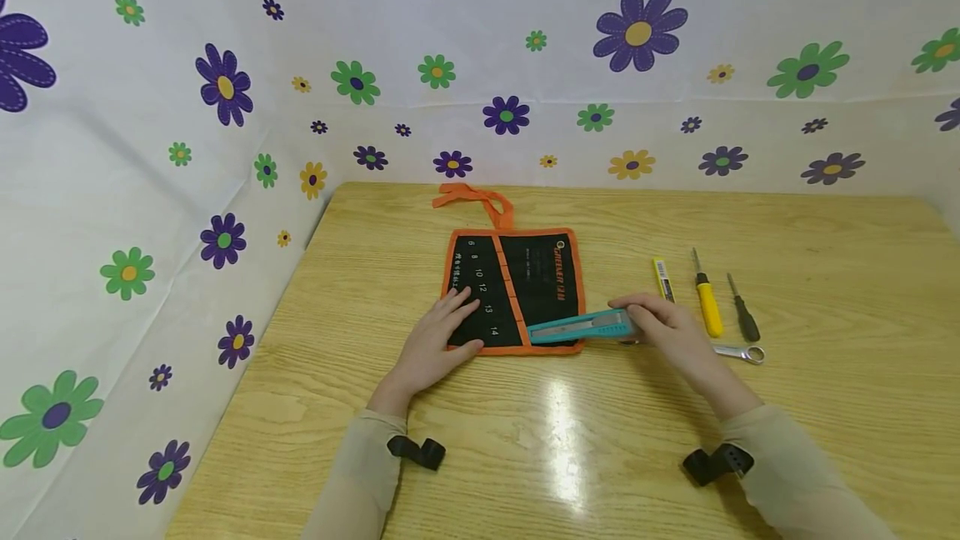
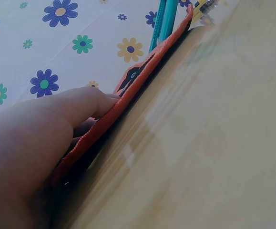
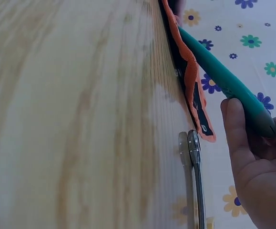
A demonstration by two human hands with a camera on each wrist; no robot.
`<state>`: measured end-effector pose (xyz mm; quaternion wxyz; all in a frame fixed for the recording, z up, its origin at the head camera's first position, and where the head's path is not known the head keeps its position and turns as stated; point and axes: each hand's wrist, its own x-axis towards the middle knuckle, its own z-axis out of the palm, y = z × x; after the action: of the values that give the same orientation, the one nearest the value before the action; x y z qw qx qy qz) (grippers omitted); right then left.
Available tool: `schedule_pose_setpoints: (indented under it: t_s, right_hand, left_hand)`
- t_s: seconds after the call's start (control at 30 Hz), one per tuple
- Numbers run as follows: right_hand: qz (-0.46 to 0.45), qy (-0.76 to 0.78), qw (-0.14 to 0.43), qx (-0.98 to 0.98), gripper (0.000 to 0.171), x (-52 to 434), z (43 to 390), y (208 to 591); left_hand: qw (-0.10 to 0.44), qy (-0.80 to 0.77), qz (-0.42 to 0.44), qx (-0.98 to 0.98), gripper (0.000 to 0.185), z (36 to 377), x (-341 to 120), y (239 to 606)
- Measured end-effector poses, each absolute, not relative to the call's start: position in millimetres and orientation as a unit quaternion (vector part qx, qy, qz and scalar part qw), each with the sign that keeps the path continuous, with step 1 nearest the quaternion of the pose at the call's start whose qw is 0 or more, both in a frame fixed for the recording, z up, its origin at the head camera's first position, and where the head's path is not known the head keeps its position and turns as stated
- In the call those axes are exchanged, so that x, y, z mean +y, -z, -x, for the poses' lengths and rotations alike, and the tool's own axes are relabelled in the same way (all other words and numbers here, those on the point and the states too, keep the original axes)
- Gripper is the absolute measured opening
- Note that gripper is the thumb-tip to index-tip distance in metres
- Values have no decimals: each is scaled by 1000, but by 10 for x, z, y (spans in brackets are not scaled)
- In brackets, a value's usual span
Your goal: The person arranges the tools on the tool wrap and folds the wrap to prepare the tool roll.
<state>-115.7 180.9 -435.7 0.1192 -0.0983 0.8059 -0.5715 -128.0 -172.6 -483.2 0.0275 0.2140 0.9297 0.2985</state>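
- Table: pale wood with visible grain, smooth and glossy (a bright glare patch lies near the front).
- Tool pouch: matt black cloth edged in orange woven tape.
- Utility knife: smooth teal plastic body with a grey strip.
- Wrench: shiny bare metal.
- Yellow screwdriver: glossy plastic handle, metal shaft.
- Backdrop: white flowered cloth, lightly creased.

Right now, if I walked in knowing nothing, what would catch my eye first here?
Probably the black, orange-edged tool pouch lying open mid-table, with the left hand resting flat on it. Next, the teal utility knife that the right hand holds over the pouch's near corner. All around hangs a white cloth with flowers.
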Motion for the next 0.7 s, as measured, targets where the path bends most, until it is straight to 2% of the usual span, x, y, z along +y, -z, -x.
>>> schedule_pose_setpoints:
  t_s: [0.23,0.5,0.7]
  right_hand:
    - [113,578,142,795,40,1768,1181,4379]
    - [125,480,94,863,47,1721,1170,4382]
    - [169,468,104,861,41,1711,1172,4382]
  left_hand:
    - [25,-299,-212,930,61,1280,-1731,4836]
    - [29,-301,-212,929,61,1276,-1733,4834]
    - [28,-303,-213,929,61,1275,-1735,4840]
